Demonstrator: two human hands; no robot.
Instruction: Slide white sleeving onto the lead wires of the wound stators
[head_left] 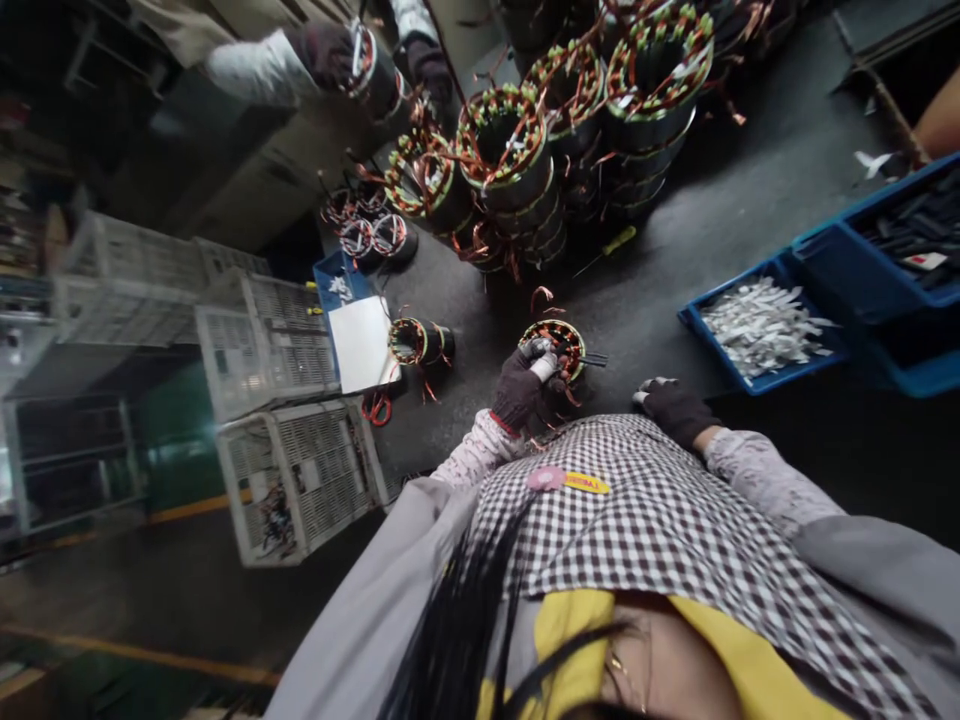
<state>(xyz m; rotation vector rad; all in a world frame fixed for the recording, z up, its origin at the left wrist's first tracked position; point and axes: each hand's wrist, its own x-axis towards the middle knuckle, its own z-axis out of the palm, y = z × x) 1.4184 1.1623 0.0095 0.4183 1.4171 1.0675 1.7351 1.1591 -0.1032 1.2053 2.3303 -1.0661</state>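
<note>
My left hand, in a dark glove with a white-wrapped finger, grips the rim of a small stator wound with copper wire, which lies on the dark table just in front of my checked apron. A thin dark tool sticks out at the stator's right side. Further right, my gloved right hand rests at the table edge against the apron. I see nothing in it.
Another small stator lies to the left beside a white sheet. Stacks of large stators fill the back. Blue bins, one with white strips, stand right. White wire crates stand left. A co-worker's gloved hands hold a stator far back.
</note>
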